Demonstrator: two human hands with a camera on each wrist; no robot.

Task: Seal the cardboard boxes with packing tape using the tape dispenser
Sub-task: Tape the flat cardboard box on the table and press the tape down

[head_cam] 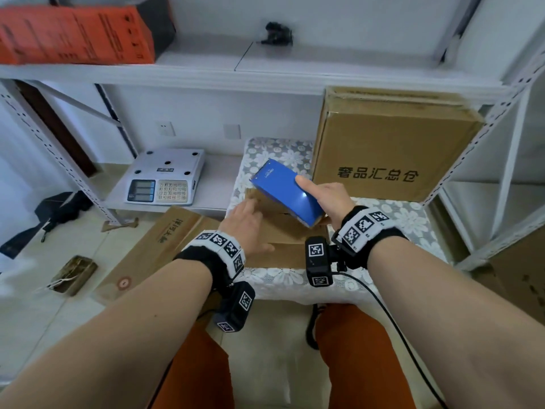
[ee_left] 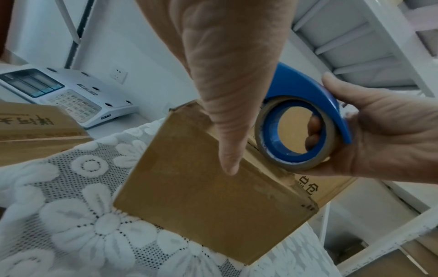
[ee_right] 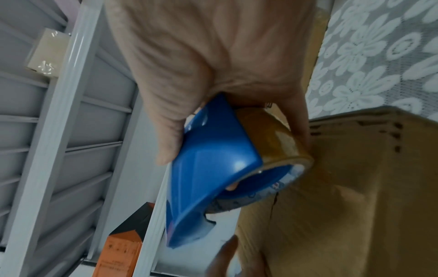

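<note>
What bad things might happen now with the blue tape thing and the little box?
1. The left hand rests straight fingers on the small cardboard box, close beside the tape dispenser. A finger might get taped down or nicked if the cutter passes near.
2. The box sits on a lace tablecloth, which may let it slide when tape is pulled.
3. The right hand grips the dispenser tilted over the seam, so tape could go on crooked.

Left hand (head_cam: 246,222) flat with fingers straight; right hand (head_cam: 330,199) curled, forefinger extended.
</note>
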